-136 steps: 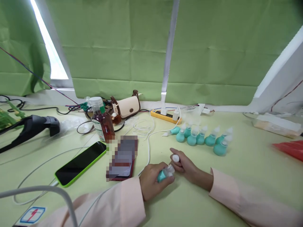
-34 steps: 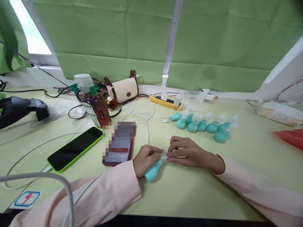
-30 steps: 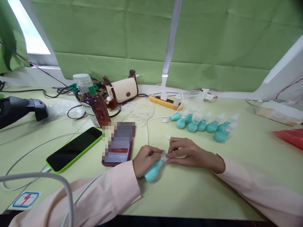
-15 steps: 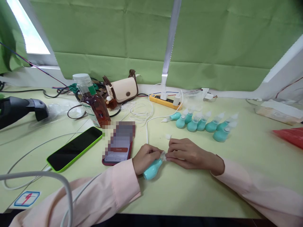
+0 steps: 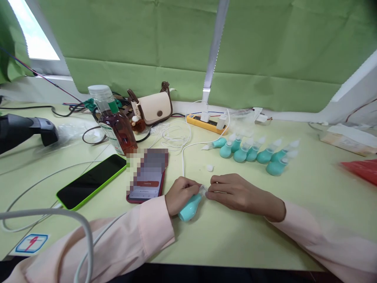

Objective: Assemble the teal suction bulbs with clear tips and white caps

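Note:
My left hand (image 5: 182, 195) is closed round the neck of a teal squeeze bulb (image 5: 188, 210) with a clear tip piece, close above the table. My right hand (image 5: 235, 192) has its fingers pressed together at the clear end of that bulb; whether they pinch a small part is too hidden to tell. Just beyond my fingers lies a small white cap (image 5: 210, 168). Several teal bulbs with clear pointed tips (image 5: 266, 156) stand in a group further back on the right, and one (image 5: 218, 143) lies on its side.
A green-edged phone (image 5: 91, 182) and a red-cased phone (image 5: 149, 179) lie left of my hands. Behind are a brown-liquid bottle (image 5: 118, 131), cream bag (image 5: 156, 108) and yellow power strip (image 5: 206, 124). White cables cross the table (image 5: 235, 247). Right: tissue pack (image 5: 347, 140), red item (image 5: 361, 171).
The view has shifted slightly. My right hand has turned a little at the bulb's clear end, and my left hand still grips the bulb.

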The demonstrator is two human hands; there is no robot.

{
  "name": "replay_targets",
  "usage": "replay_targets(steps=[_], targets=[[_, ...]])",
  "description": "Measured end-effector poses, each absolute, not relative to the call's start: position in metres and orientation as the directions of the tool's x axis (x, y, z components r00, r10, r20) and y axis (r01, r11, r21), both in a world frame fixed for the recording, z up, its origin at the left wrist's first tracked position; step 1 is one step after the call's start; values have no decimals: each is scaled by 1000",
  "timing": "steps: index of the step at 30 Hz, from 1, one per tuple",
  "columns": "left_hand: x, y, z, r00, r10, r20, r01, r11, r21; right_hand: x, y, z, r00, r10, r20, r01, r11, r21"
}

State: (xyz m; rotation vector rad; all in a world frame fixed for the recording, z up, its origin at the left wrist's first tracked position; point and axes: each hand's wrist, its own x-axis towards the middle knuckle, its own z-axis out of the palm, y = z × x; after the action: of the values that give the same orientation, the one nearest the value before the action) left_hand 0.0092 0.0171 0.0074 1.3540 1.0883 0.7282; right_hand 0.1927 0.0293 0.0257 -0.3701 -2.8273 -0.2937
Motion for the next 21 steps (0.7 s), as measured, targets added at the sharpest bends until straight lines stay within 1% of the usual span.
replay_targets(steps=[6, 12, 21], targets=[[9, 19, 5, 445, 881, -161, 236, 58, 970, 191, 27, 27, -940, 211, 270, 269, 942, 200], [9, 20, 4, 496, 854, -157, 233, 44, 972, 186, 20, 29, -944, 172, 281, 242, 941, 237], [8, 22, 3, 487, 857, -166, 203, 73, 976, 188, 20, 25, -954, 180, 239, 241, 936, 255]])
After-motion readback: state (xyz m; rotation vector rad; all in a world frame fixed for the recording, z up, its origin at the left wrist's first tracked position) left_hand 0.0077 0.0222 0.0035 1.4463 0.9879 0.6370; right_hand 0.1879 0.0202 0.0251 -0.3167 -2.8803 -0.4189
